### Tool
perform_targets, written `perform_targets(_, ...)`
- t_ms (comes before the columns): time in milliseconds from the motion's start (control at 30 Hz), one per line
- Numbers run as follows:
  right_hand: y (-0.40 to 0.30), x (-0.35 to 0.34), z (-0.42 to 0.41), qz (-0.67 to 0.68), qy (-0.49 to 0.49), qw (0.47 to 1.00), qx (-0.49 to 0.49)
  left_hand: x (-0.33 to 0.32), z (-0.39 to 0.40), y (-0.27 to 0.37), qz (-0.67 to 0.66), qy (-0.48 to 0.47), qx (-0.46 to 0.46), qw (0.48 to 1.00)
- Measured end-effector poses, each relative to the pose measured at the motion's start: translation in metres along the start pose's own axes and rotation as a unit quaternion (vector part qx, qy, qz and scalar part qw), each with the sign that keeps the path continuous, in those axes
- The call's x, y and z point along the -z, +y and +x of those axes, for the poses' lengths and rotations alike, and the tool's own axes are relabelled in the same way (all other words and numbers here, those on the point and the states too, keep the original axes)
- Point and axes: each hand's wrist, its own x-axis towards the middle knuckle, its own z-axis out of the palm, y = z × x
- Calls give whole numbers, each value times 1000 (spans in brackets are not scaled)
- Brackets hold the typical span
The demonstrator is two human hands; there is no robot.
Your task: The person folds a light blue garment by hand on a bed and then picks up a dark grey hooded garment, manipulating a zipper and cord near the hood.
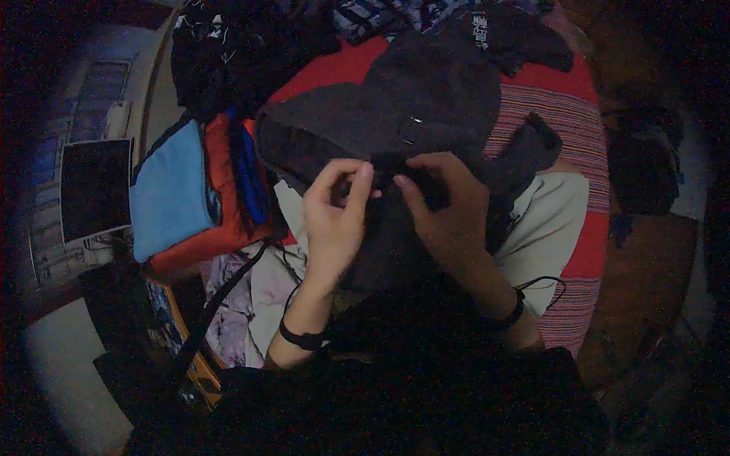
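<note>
A dark grey garment (433,85) lies spread over my lap and a red striped bed cover (547,125). My left hand (339,205) is at its middle, thumb and forefinger nearly together at a dark edge of the cloth; whether they pinch it is unclear. Just to the right, my right hand (450,199) is curled over the same garment, thumb and forefinger a little apart; the dim light hides what lies between them. A small shiny rectangular outline (413,130) shows on the cloth above my hands. Both wrists carry dark bands.
Folded cloths, one light blue (171,194), others orange-red (219,171) and dark blue (256,182), are piled at the left. Black clothing (228,57) and a patterned cloth (388,14) lie at the far side. A monitor (96,188) stands farther left; a dark strap (228,290) runs beside me.
</note>
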Motion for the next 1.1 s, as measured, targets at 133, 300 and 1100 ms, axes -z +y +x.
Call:
perform_targets(133, -3, 1, 5, -4, -2, 1000, 17, -6, 6, -11, -117, -52, 55, 990)
perform_targets(300, -1, 0, 6, 2, 0, 1000, 16, -12, 6, -14, -29, -65, 17, 997)
perform_targets(1100, 11, 1, 3, -6, 1, 999, -46, -15, 19, -24, -365, -97, 378, 845)
